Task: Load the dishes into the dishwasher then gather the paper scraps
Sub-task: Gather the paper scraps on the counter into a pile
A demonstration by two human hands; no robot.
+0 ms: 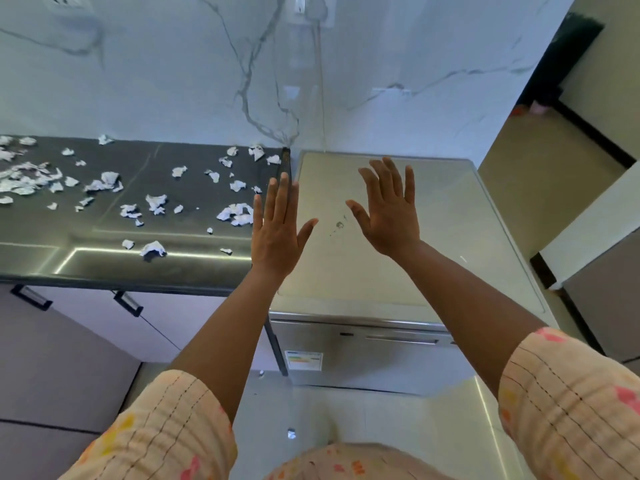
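The steel dishwasher (363, 351) stands to the right of the dark countertop (104, 244), its door closed. Several white crumpled paper scraps (156, 202) lie scattered over the countertop, thickest at the far left. My left hand (275, 230) is raised flat with straight fingers over the gap between counter and dishwasher, holding nothing. Over the dishwasher's pale top (450, 237), my right hand (389, 209) is likewise held out flat and empty. No dishes are in view.
A marble-patterned wall (207, 71) backs the counter. Cabinet doors with black handles (128, 303) sit under the counter. One small scrap (291, 434) lies on the floor in front of the dishwasher. A doorway and tan floor open at the right.
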